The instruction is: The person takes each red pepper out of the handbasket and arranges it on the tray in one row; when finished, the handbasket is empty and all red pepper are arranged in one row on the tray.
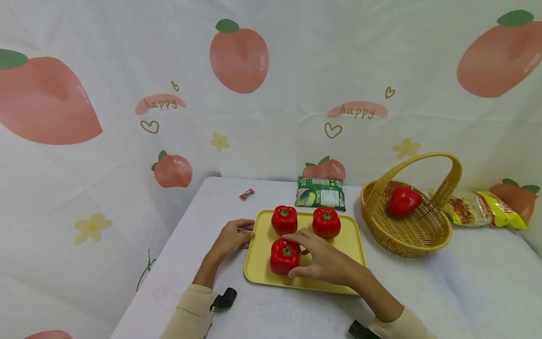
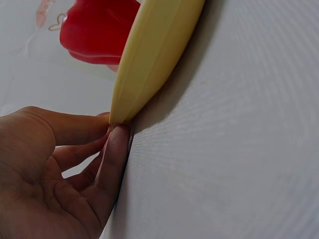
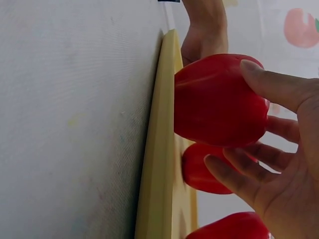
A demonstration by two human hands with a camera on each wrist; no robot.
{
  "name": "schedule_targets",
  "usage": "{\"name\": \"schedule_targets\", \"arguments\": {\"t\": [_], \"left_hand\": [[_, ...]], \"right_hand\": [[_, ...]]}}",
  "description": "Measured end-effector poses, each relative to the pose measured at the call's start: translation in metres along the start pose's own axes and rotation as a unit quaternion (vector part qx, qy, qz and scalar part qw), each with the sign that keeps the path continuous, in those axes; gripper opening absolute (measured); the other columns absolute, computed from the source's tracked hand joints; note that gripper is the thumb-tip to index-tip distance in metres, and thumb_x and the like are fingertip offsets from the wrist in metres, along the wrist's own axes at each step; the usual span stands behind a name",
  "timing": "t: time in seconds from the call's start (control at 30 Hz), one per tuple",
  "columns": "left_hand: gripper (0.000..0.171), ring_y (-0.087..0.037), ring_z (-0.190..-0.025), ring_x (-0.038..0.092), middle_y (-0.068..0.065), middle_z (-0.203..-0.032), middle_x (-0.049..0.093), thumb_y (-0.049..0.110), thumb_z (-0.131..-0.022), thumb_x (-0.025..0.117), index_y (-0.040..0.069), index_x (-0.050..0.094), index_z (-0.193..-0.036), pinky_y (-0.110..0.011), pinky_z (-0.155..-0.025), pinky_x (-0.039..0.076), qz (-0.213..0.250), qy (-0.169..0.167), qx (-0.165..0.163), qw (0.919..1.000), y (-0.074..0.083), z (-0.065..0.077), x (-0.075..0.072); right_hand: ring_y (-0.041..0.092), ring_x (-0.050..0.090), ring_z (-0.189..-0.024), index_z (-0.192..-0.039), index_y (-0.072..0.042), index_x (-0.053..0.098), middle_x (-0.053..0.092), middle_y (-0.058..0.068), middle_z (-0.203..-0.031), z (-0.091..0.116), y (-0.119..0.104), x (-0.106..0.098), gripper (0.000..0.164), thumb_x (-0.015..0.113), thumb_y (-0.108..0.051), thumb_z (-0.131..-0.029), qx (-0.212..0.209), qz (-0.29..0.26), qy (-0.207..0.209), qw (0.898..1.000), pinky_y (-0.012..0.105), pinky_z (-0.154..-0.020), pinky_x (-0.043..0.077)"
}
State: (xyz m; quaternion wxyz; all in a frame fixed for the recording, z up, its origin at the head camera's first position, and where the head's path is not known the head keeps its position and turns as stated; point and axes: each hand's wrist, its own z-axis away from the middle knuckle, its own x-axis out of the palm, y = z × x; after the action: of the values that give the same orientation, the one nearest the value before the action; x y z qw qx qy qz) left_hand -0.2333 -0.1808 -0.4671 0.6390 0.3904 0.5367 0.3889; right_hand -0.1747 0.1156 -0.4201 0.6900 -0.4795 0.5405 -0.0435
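Three red bell peppers stand on a yellow tray (image 1: 347, 263). My right hand (image 1: 323, 261) is around the near bell pepper (image 1: 282, 256), its thumb on the near side and fingers on the far side. The right wrist view shows the thumb on this pepper (image 3: 219, 99), with the fingers of the right hand (image 3: 279, 164) spread around it. Behind it on the tray are the back-left bell pepper (image 1: 284, 220) and the back-right bell pepper (image 1: 326, 223). My left hand (image 1: 230, 239) pinches the tray's left rim (image 2: 144, 64) between thumb and fingers.
Right of the tray stands a yellow wicker basket (image 1: 406, 247) with a red bell pepper-like item (image 1: 404, 201) inside. A green packet (image 1: 320, 193) lies behind the tray, and a small red wrapped piece (image 1: 247, 194) lies back left. Behind the basket rests a yellow-and-clear bag (image 1: 482, 208).
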Motion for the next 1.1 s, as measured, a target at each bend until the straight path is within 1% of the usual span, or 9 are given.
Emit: {"name": "schedule_targets", "arguments": {"t": [0.17, 0.33, 0.57, 0.83, 0.97, 1.1], "left_hand": [[0.043, -0.013, -0.091, 0.071, -0.012, -0.122, 0.073, 0.002, -0.093, 0.073, -0.002, 0.068, -0.136, -0.029, -0.071, 0.064, 0.001, -0.001, 0.003, 1.0, 0.0006, -0.0003, 0.0002], [0.043, -0.013, -0.091, 0.07, -0.012, -0.123, 0.073, 0.004, -0.094, 0.073, -0.001, 0.068, -0.136, -0.03, -0.072, 0.065, -0.003, -0.003, 0.006, 1.0, 0.0016, -0.001, 0.0001], [0.043, -0.014, -0.091, 0.07, -0.012, -0.123, 0.072, 0.003, -0.094, 0.074, -0.001, 0.068, -0.136, -0.03, -0.071, 0.065, -0.008, -0.002, 0.001, 1.0, -0.0001, -0.0006, -0.0009], [0.043, -0.014, -0.091, 0.07, -0.011, -0.122, 0.072, 0.004, -0.094, 0.074, 0.0, 0.069, -0.137, -0.031, -0.073, 0.065, -0.005, -0.004, -0.003, 1.0, -0.0022, -0.0014, 0.0002], [0.043, -0.014, -0.091, 0.07, -0.011, -0.124, 0.072, 0.005, -0.094, 0.073, 0.001, 0.068, -0.137, -0.03, -0.073, 0.065, -0.008, -0.005, -0.004, 0.9999, -0.0012, -0.0007, -0.001], [0.044, -0.014, -0.091, 0.07, -0.011, -0.124, 0.072, 0.005, -0.095, 0.073, 0.001, 0.068, -0.138, -0.028, -0.072, 0.064, -0.011, -0.006, -0.005, 0.9999, -0.0008, -0.0003, -0.0015]], "right_hand": [[0.015, 0.055, -0.128, -0.155, -0.026, 0.053, 0.057, -0.009, -0.141, 0.0001, 0.0019, -0.0006, 0.079, 0.088, -0.043, -0.085, 0.002, -0.013, -0.005, 1.0, 0.041, -0.099, 0.06], [0.014, 0.055, -0.128, -0.154, -0.026, 0.053, 0.057, -0.01, -0.142, 0.0006, 0.0031, -0.002, 0.078, 0.088, -0.043, -0.086, 0.0, -0.018, -0.005, 1.0, 0.04, -0.099, 0.06], [0.013, 0.056, -0.127, -0.154, -0.025, 0.054, 0.057, -0.011, -0.14, 0.001, 0.005, -0.0051, 0.078, 0.088, -0.041, -0.086, -0.004, -0.03, -0.001, 1.0, 0.036, -0.098, 0.06], [0.014, 0.057, -0.126, -0.151, -0.024, 0.058, 0.059, -0.011, -0.139, 0.0015, 0.0052, -0.004, 0.071, 0.087, -0.039, -0.087, -0.012, -0.041, 0.0, 0.999, 0.036, -0.098, 0.06], [0.013, 0.056, -0.127, -0.15, -0.024, 0.059, 0.059, -0.012, -0.14, 0.0006, 0.0052, -0.0031, 0.07, 0.086, -0.039, -0.088, -0.017, -0.041, 0.001, 0.999, 0.036, -0.099, 0.06], [0.014, 0.055, -0.129, -0.15, -0.025, 0.059, 0.059, -0.013, -0.14, 0.0005, 0.0049, -0.003, 0.07, 0.086, -0.04, -0.087, -0.013, -0.038, 0.001, 0.999, 0.037, -0.098, 0.06]]}}
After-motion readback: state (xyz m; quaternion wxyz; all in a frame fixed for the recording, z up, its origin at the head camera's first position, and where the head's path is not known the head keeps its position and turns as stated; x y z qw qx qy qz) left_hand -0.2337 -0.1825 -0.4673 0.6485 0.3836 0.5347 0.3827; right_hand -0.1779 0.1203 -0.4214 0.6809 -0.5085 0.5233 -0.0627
